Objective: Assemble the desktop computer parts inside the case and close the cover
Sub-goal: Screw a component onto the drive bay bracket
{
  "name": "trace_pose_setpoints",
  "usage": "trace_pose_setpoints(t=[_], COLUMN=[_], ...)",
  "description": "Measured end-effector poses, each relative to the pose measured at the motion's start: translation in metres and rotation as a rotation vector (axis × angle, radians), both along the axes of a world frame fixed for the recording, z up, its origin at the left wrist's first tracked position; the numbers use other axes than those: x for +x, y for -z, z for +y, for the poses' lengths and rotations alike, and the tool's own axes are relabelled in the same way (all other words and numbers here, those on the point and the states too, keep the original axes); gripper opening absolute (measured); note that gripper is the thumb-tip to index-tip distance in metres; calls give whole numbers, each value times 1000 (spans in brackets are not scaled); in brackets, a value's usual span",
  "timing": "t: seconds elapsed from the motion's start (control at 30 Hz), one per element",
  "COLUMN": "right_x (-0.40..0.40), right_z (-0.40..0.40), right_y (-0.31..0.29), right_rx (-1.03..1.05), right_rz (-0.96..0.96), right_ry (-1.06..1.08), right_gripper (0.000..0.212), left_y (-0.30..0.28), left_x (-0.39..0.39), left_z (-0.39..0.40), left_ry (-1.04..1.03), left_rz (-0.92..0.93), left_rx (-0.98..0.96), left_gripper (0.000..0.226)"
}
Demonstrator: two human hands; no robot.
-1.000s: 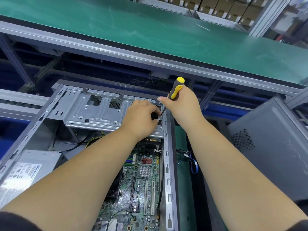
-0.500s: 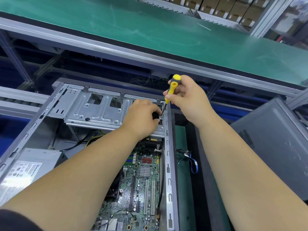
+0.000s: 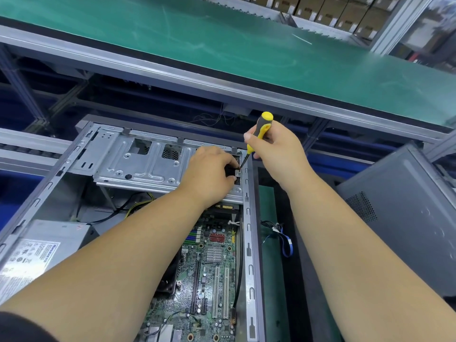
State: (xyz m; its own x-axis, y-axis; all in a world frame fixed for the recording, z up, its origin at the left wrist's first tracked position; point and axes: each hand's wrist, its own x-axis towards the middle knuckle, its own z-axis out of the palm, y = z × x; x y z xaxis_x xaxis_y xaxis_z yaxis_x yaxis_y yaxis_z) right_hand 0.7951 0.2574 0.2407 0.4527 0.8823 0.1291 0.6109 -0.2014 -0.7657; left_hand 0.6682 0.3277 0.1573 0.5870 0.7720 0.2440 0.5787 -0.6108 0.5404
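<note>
Bench case (image 3: pixel 249 218); screwdriver (image 3: pixel 261 130) between hands.

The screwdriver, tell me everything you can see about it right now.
The screwdriver has a black and yellow handle with a rounded yellow cap and a thin dark metal shaft. The right hand grips the handle, fingers curled round it. It tilts, cap up and away, tip down at the far right corner of the case, beside the small black part that the left hand pinches. The tip itself is too small to make out.
</note>
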Motion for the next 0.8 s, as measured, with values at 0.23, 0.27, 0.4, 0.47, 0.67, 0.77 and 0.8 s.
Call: trace_pose_setpoints(t=[0.23, 0.27, 0.4, 0.47, 0.67, 0.77, 0.8], right_x=[3, 5, 8, 10, 3, -5, -6], right_z=[1, 1, 0, 1, 2, 7, 9], right_y=[-3, -4, -5, -5, -3, -2, -2], right_rx=[17, 16, -4, -5, 8, 18, 9], right_rz=[-112, -92, 23, 17, 13, -21, -36], right_ry=[25, 18, -73, -81, -11, 26, 37], right_gripper=[21, 23, 35, 41, 38, 21, 14], left_y=[2, 2, 2, 1, 1, 0, -1], left_x=[0, 0, 1, 2, 3, 4, 5], left_z=[0, 1, 2, 2, 1, 0, 1], left_ry=[-28, -27, -36, -43, -63, -46, -25], left_rz=[0, 3, -2, 1, 17, -19, -53], left_rx=[16, 8, -44, -56, -52, -20, -27], left_gripper=[22, 21, 18, 16, 15, 21, 21])
